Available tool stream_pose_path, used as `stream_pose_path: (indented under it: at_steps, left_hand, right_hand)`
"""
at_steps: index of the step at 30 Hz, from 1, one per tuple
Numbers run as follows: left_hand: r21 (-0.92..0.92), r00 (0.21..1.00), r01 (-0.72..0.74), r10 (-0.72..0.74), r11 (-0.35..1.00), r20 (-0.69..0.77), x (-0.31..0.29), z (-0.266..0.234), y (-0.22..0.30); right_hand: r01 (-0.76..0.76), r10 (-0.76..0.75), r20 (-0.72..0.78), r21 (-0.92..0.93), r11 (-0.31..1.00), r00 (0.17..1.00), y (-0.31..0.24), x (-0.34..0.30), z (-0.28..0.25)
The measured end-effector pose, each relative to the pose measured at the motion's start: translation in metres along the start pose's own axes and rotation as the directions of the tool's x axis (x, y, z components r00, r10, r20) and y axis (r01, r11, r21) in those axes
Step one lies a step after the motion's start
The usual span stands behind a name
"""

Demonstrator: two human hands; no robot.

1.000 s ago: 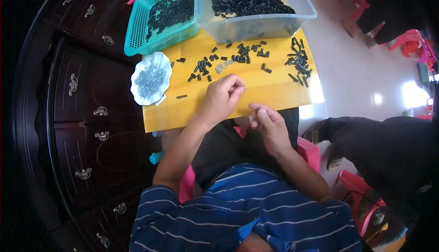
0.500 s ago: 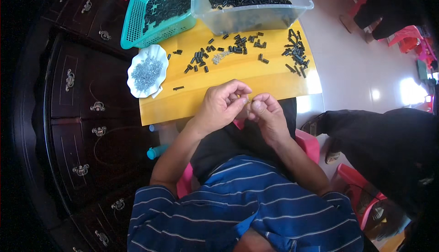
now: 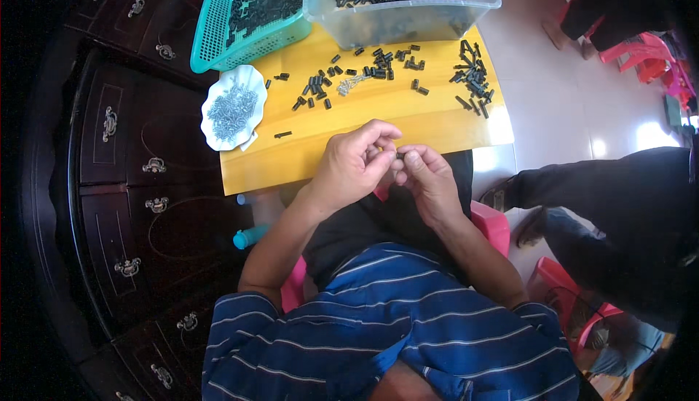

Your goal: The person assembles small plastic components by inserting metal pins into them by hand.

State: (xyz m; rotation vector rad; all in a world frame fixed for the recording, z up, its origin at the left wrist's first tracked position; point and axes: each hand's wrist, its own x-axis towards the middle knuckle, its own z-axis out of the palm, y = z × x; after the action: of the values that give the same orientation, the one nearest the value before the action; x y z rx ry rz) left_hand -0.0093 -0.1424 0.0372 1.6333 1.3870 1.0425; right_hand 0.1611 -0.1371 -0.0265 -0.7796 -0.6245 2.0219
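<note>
My left hand point(image 3: 354, 162) and my right hand point(image 3: 431, 177) meet just off the table's near edge, fingertips together. A small dark piece point(image 3: 400, 156) shows between the fingertips, pinched by my right thumb and forefinger. My left thumb and forefinger are pressed together right beside it; what they hold is hidden. Beyond my hands, short black cylindrical parts point(image 3: 317, 85) lie scattered on the yellow table point(image 3: 291, 164), with a few small silvery pieces point(image 3: 349, 84) among them. Longer thin black parts point(image 3: 472, 77) are heaped at the right. One thin black part point(image 3: 282, 135) lies alone nearer my left hand.
A white shell-shaped dish point(image 3: 256, 81) of small silvery metal pieces stands at the table's left edge. Behind are a green basket point(image 3: 207, 48) and a clear plastic bin point(image 3: 408, 26), both holding black parts. Dark drawers point(image 3: 109, 139) flank the left; another person's leg point(image 3: 575, 183) is at the right.
A small dark piece now shows at my right fingertips, where it was hardly visible before. My hands have barely shifted. The person at the right has moved their legs slightly.
</note>
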Motion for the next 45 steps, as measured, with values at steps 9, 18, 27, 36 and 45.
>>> stream_pose_path:
  at_steps: [9,18,27,36,45]
  left_hand:
    - [0.004,0.976,0.048,-0.048,0.999,0.212,0.010,-0.011,-0.008]
    - [0.327,0.997,-0.063,0.075,0.943,-0.026,0.070,-0.018,-0.021]
    - [0.687,0.965,-0.151,0.255,0.711,-0.052,0.122,0.017,-0.046]
    - [0.747,0.972,-0.128,0.233,0.653,-0.037,0.140,0.024,-0.052]
    - [0.758,0.961,-0.169,0.275,0.630,-0.013,0.143,0.025,-0.061]
  right_hand:
    - [-0.082,0.078,0.053,0.073,0.994,0.995,-0.003,0.001,-0.003]
    - [-0.209,0.177,0.142,0.258,0.943,0.974,-0.006,0.002,-0.004]
    - [-0.236,0.209,0.138,0.219,0.947,0.968,-0.003,0.001,-0.004]
    - [-0.251,0.227,0.135,0.201,0.947,0.964,-0.004,0.001,-0.006]
    - [-0.271,0.251,0.117,0.211,0.939,0.961,-0.007,0.001,-0.004]
